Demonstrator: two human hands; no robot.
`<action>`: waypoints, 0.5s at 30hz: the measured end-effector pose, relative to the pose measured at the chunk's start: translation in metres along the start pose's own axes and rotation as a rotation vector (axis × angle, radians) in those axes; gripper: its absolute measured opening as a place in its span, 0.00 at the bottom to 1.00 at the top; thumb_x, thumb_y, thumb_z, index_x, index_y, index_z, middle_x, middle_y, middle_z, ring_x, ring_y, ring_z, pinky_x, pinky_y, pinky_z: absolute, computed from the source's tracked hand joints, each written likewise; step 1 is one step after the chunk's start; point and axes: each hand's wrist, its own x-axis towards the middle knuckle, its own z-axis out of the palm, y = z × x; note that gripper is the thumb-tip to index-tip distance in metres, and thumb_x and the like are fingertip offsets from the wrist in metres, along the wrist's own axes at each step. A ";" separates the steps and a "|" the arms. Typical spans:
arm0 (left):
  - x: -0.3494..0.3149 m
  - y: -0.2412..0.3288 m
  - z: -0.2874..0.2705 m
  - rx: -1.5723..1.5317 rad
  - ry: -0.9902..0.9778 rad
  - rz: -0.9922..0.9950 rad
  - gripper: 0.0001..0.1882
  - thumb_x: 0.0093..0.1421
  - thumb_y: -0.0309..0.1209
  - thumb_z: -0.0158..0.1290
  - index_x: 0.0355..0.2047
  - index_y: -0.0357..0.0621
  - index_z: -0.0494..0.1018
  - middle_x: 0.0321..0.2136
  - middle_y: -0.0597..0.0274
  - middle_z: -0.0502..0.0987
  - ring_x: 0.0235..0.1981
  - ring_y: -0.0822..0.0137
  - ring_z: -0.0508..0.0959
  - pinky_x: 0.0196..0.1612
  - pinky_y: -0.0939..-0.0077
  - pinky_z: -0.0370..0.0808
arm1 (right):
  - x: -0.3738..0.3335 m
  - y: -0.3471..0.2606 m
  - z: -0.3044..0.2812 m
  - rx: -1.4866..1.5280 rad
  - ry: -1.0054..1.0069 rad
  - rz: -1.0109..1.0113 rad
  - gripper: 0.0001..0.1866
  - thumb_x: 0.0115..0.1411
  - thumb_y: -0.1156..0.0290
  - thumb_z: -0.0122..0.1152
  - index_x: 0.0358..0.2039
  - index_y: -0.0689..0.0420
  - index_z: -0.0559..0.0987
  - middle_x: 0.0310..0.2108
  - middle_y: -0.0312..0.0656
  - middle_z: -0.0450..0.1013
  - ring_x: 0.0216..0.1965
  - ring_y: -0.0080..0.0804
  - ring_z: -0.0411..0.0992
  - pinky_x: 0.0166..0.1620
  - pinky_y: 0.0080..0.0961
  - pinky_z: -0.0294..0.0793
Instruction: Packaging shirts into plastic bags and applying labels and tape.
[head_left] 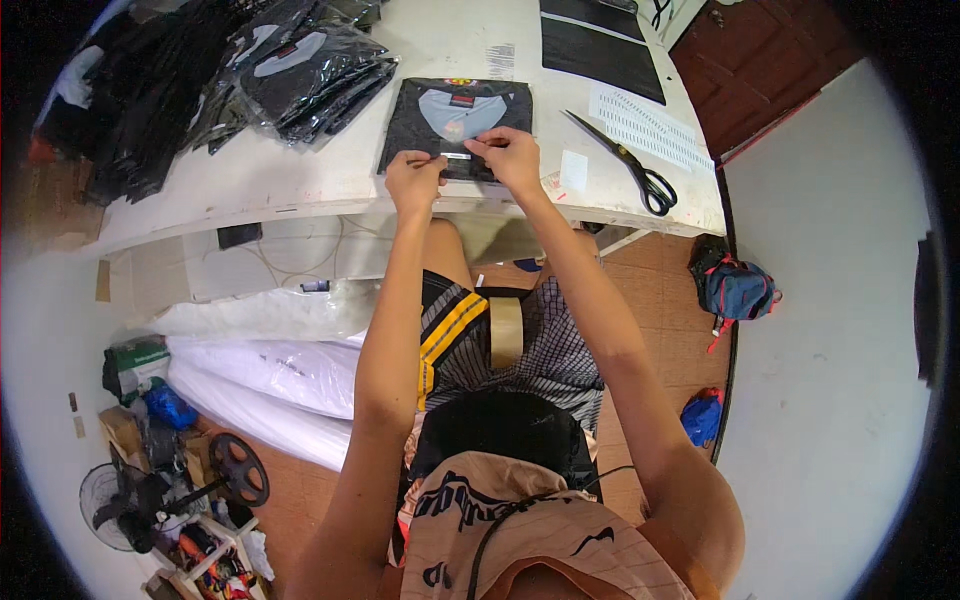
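Observation:
A folded black shirt (463, 172) with a grey inner collar lies at the table's front edge, its glossy surface looking like a clear plastic bag. My left hand (416, 182) rests at its near left part, fingers pinched together on the front. Over the collar's lower right, my right hand (508, 158) is closed, thumb and fingertips pressed together at the bag's surface. Between the two hands shows a small white label (457, 156). Whatever thin edge the fingertips pinch is too small to make out clearly.
Bagged black shirts (310, 75) are heaped at the table's left. To the right lie black scissors (630, 160), a printed sheet (650, 125), a small white slip (574, 170) and black flat bags (600, 50). A tape roll (507, 332) sits on my lap; a backpack (738, 288) is on the floor.

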 end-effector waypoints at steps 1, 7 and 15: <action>0.000 0.001 0.001 0.006 0.005 0.004 0.15 0.48 0.25 0.62 0.34 0.33 0.69 0.23 0.56 0.78 0.15 0.71 0.76 0.14 0.81 0.66 | -0.001 0.000 0.000 0.000 -0.001 0.001 0.14 0.42 0.65 0.74 0.24 0.62 0.82 0.19 0.40 0.76 0.21 0.25 0.73 0.28 0.23 0.70; -0.001 0.003 0.000 0.055 0.032 0.002 0.15 0.48 0.25 0.62 0.32 0.33 0.70 0.23 0.55 0.79 0.16 0.71 0.76 0.13 0.81 0.67 | -0.007 -0.009 0.004 -0.266 0.008 -0.053 0.17 0.38 0.63 0.76 0.26 0.59 0.82 0.23 0.42 0.76 0.25 0.35 0.75 0.32 0.30 0.73; -0.005 0.004 0.002 0.057 0.051 0.023 0.16 0.47 0.26 0.63 0.32 0.33 0.70 0.22 0.54 0.78 0.16 0.70 0.77 0.13 0.80 0.69 | -0.012 -0.001 0.007 -0.272 0.128 -0.222 0.14 0.40 0.66 0.74 0.27 0.56 0.81 0.26 0.43 0.73 0.30 0.39 0.74 0.34 0.34 0.72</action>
